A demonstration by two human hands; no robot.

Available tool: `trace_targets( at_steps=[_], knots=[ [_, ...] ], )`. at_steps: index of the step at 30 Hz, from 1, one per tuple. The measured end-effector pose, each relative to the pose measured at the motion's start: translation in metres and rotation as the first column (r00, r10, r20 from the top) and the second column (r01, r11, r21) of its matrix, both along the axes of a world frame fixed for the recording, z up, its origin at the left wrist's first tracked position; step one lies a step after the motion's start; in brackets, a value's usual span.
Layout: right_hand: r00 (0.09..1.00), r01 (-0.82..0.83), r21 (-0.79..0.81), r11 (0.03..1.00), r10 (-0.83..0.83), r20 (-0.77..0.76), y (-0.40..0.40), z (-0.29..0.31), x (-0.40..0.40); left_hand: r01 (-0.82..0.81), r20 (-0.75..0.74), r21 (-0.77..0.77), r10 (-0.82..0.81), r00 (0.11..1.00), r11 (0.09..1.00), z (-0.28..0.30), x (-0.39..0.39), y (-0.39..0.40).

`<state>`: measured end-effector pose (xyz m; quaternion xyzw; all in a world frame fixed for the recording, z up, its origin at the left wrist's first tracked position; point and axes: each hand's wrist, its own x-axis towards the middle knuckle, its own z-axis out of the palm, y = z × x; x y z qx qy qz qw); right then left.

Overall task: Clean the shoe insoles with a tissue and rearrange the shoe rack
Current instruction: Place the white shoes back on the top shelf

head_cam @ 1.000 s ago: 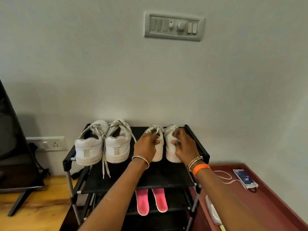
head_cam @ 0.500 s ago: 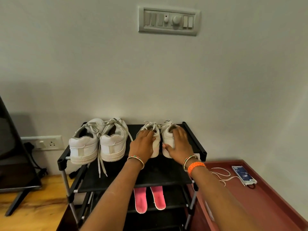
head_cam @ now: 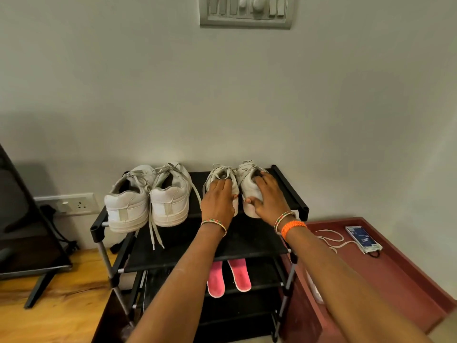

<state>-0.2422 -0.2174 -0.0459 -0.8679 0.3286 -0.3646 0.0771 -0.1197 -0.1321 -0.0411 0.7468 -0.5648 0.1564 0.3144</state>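
The left hand [head_cam: 217,199] lies over the heel of the left small white sneaker [head_cam: 223,177], fingers laid forward across its collar and curved around the back of it. The right hand [head_cam: 268,198] covers the heel of the right small white sneaker [head_cam: 247,179] in the same way, thumb tucked against the inner side near the sole. Both hands grasp their shoes, and the two sneakers stand touching each other, toes to the wall, on the right half of the shoe rack [head_cam: 188,253]'s top shelf.

On the left half of that black shelf stands a larger pair of white sneakers [head_cam: 148,201], heels toward the viewer, laces [head_cam: 154,229] trailing down over the shelf. On the shelf just below, under the small pair, lie two pink insoles [head_cam: 228,278] side by side.

To the right of the rack, touching its frame, is a dark red worktop [head_cam: 395,273] with a phone [head_cam: 363,240] and a white cable [head_cam: 331,240]. To the rack's left are a wall socket [head_cam: 71,205], a wooden floor [head_cam: 49,308] and a black stand [head_cam: 37,243]. On the plain grey wall [head_cam: 222,95] above the rack is a switch panel [head_cam: 246,11].
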Motion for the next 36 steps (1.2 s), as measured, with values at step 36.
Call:
trace_targets(
  at_steps=[36],
  knots=[
    [0.991,0.081,0.006,0.997,-0.080,-0.112,-0.024,0.004,0.019,0.031,-0.057,0.071,-0.027,0.998,0.997,0.011,0.027,-0.014]
  ],
)
